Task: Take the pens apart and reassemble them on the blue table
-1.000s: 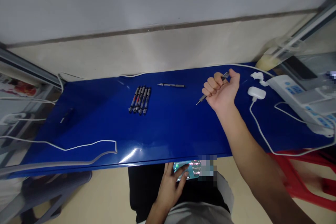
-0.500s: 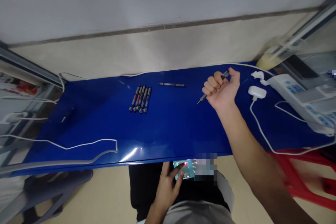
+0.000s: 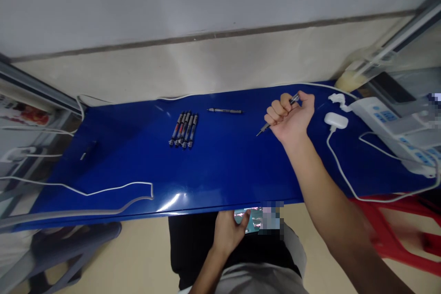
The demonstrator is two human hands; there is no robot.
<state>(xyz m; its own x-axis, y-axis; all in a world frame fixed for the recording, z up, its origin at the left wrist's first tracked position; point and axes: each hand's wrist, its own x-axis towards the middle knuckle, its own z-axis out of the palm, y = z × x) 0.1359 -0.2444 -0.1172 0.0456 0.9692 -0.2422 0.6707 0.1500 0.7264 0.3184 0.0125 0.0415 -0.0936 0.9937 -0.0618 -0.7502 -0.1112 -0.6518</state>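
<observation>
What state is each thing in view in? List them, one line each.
Right hand: clenched around the slim metal screwdriver.
Slim metal screwdriver: gripped, tip pointing out past the little finger.
Left hand: holding the smartphone, below the table edge.
Smartphone: screen lit, mostly covered by the left hand.
White earbud case: lid closed, white cable attached.
Row of dark screwdrivers: lying side by side.
Lone grey screwdriver: lying flat on the blue table.

Between the row of screwdrivers and the right hand, a hand can pass over the blue table. On the right side, the white earbud case and its cable stand in the way, and near the front left edge lies another white cable.
</observation>
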